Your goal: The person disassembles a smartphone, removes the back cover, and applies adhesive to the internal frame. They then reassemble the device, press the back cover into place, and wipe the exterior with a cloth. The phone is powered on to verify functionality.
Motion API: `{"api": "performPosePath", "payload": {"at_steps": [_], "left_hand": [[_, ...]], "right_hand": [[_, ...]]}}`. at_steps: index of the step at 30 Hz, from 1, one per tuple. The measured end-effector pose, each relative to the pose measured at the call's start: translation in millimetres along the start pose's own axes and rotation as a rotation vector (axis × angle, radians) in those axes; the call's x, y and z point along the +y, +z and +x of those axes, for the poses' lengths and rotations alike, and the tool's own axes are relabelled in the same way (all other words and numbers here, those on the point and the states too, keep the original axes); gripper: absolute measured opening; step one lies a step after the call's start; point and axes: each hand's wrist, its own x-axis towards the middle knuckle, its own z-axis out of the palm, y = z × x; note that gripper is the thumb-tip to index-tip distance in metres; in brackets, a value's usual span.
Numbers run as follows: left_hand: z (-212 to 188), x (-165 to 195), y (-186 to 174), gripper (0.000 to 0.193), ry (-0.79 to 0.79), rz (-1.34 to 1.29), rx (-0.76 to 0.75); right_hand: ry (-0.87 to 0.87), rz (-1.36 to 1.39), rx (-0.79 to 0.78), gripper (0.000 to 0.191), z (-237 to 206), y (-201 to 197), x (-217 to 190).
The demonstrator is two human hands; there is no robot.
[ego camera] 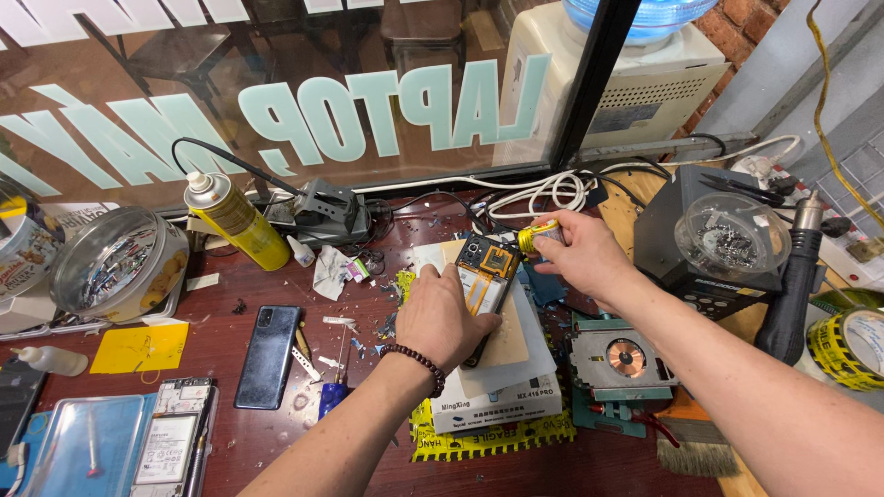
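1. While my left hand lies flat over the lower half of the opened phone, fingers spread and pressing rather than pinching, the phone rests on the white heating pad at tabletop center. Weight's on one end only; if the palm shifts, the phone could skid toward 6 o'clock.

2. Right hand is closed on a small yellow tube, thumb and forefinger pinching it, nozzle aimed at the phone's upper right corner, at 3 o'clock from the camera block. Too hard a squeeze could flood the exposed orange board w/ whatever's inside. Can't tell if the cap is on or off.

3. Nozzle is very near the frame edge. A twitch could poke it into the flex or copper parts showing at the phone's top.

4. Bits and scraps litter the tabletop at 9 o'clock of my left hand, near a blue-handled tool. Grit could get under the phone or stick to anything wet.

5. White cables are bunched at 12 o'clock, just beyond my right hand. Lifting the wrist could snag one.

6. Coil jig sits at 5 o'clock under my right forearm, close enough to bump w/ the arm.

7. Yellow spray can stands at 10 o'clock, well apart; low risk.
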Motion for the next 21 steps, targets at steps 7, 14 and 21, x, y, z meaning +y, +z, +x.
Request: {"api": "performPosePath", "payload": {"at_steps": [7, 14, 21], "left_hand": [[2, -1, 1, 0.075, 0.012, 0.007, 0.003], [2, -2, 3, 0.075, 0.033, 0.011, 0.019], [3, -1, 2, 0.075, 0.023, 0.014, 0.008]], "right_hand": [[0.019, 0.012, 0.007, 0.03, -4, -1, 0], [0.024, 0.01, 0.004, 0.03, -10, -8, 2], [0.01, 0.004, 0.009, 0.029, -11, -12, 5]]}}
